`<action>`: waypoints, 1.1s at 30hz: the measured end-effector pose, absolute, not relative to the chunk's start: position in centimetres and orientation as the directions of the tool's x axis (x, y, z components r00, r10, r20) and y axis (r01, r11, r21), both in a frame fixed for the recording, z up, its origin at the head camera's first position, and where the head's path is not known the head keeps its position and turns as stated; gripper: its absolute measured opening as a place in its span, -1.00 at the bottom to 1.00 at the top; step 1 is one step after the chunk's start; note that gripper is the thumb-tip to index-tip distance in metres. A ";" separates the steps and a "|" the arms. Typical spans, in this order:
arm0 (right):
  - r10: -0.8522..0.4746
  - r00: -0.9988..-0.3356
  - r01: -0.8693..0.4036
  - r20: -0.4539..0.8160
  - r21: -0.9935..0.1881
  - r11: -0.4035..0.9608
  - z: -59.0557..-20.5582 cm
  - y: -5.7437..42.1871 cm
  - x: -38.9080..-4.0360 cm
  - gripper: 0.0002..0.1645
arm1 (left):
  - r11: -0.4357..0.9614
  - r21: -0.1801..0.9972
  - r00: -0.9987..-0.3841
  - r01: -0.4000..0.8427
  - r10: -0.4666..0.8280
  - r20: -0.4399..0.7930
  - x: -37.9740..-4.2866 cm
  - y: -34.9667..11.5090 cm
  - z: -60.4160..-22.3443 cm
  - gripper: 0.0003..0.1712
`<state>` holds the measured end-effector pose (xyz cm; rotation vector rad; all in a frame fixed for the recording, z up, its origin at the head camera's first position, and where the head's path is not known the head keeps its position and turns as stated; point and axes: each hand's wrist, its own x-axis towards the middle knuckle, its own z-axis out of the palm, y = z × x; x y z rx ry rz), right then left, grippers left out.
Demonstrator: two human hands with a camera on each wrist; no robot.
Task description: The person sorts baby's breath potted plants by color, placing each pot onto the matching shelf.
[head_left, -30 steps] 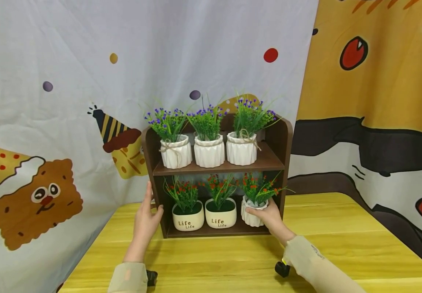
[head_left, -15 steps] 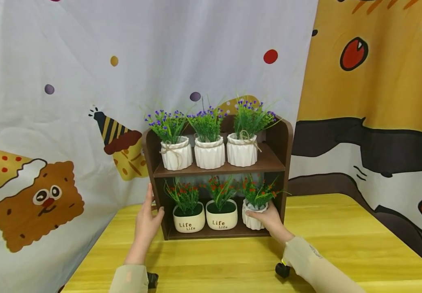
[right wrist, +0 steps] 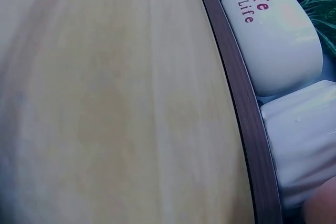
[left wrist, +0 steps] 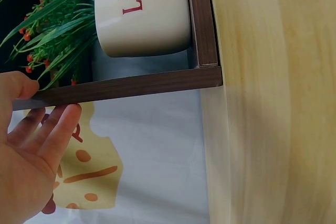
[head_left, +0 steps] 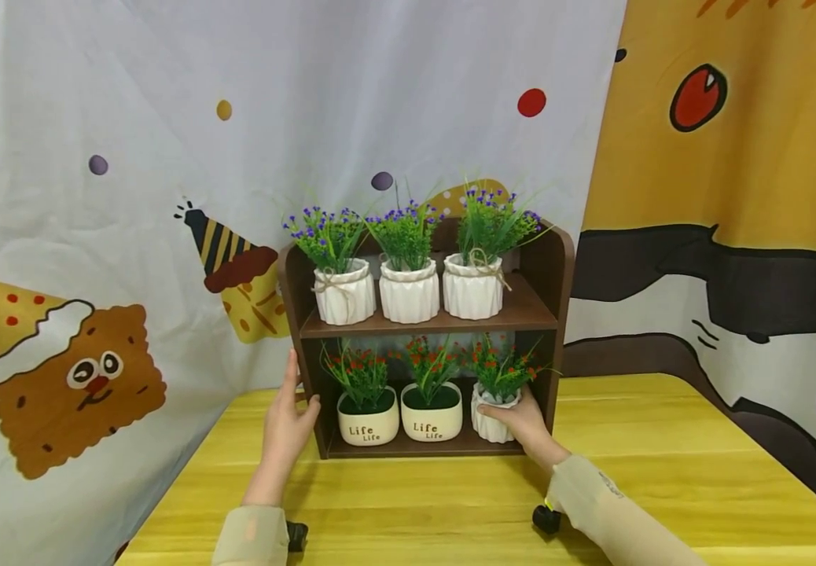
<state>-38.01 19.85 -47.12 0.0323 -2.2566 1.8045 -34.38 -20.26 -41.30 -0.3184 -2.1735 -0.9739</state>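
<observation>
A brown two-tier shelf [head_left: 443,328] stands on the table. My right hand [head_left: 531,428] grips a ribbed white flowerpot [head_left: 490,425] with red-flowered greenery, at the right end of the lower tier. In the right wrist view, a blurred fingertip [right wrist: 321,205] lies against this pot. My left hand [head_left: 286,428] holds the shelf's left side panel [left wrist: 126,84], thumb on the inner side and fingers outside, as the left wrist view shows. Two cream oval pots lettered "Life", the left pot [head_left: 369,427] and the middle pot [head_left: 432,421], stand beside the white one.
Along the upper tier are three white ribbed pots with purple flowers: a left pot [head_left: 345,300], a middle pot [head_left: 410,297] and a right pot [head_left: 474,294]. The yellow wooden table [head_left: 415,503] extends in front. A cartoon-printed cloth [head_left: 132,196] hangs behind.
The head view shifts slightly. Both hands stay where they were on the shelf and the flowerpot; no pot has visibly moved along its tier.
</observation>
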 end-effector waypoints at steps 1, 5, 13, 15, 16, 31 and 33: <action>0.136 -0.970 -0.168 0.203 -0.959 0.229 -47.1 19.8 -38.0 0.20 | 0.687 0.545 -0.706 0.481 -0.066 0.705 -34.3 -20.3 -41.3 0.11; 0.118 -0.978 -0.138 0.169 -0.962 0.238 -46.9 19.8 -38.0 0.27 | 0.697 0.537 -0.697 0.475 -0.074 0.713 -34.1 -20.3 -41.3 0.12; 0.077 -0.980 -0.160 0.182 -0.959 0.232 -46.3 19.7 -37.0 0.28 | 0.701 0.537 -0.703 0.469 -0.071 0.708 -34.2 -20.5 -41.2 0.12; 0.068 -0.978 -0.175 0.196 -0.954 0.243 -46.1 19.7 -36.5 0.28 | 0.698 0.538 -0.703 0.473 -0.069 0.708 -34.3 -20.5 -41.1 0.11; 0.062 -0.976 -0.185 0.207 -0.950 0.252 -46.0 19.6 -36.3 0.28 | 0.698 0.538 -0.704 0.473 -0.068 0.707 -34.3 -20.5 -41.1 0.11; 0.022 -0.977 -0.197 0.214 -0.932 0.304 -44.6 19.8 -32.4 0.24 | 0.661 0.598 -0.745 0.453 -0.087 0.661 -34.2 -21.3 -40.1 0.08; 0.007 -0.977 -0.202 0.214 -0.933 0.299 -43.8 19.9 -31.7 0.18 | 0.648 0.599 -0.739 0.469 -0.083 0.668 -34.3 -21.6 -39.8 0.07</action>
